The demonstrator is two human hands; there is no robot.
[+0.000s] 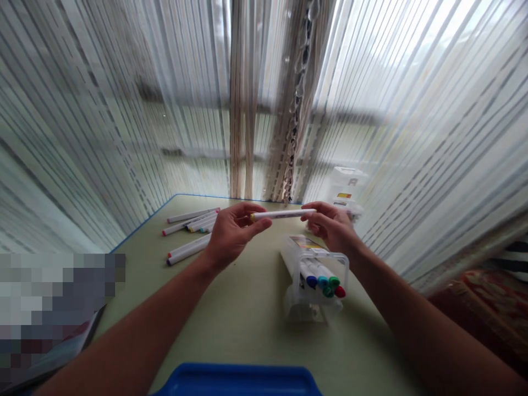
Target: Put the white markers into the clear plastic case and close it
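Note:
A white marker (284,214) with a yellow end is held level above the table between both hands. My left hand (235,230) pinches its yellow end, and the fingers of my right hand (330,223) close on the other end. Below my right hand lies a clear plastic marker case (345,270), its open end facing me. Several markers (322,281) with blue, teal, green and red ends stick out of it. Left of my left hand, several loose white markers (187,223) lie on the table, with a separate pair (187,250) nearer me.
The pale green table (231,308) has a blue edge. A blue plastic object (243,379) is at the near edge. Another clear plastic case (346,184) stands at the back right. String curtains (185,110) hang behind the table. Patterned fabric (487,308) is at the right.

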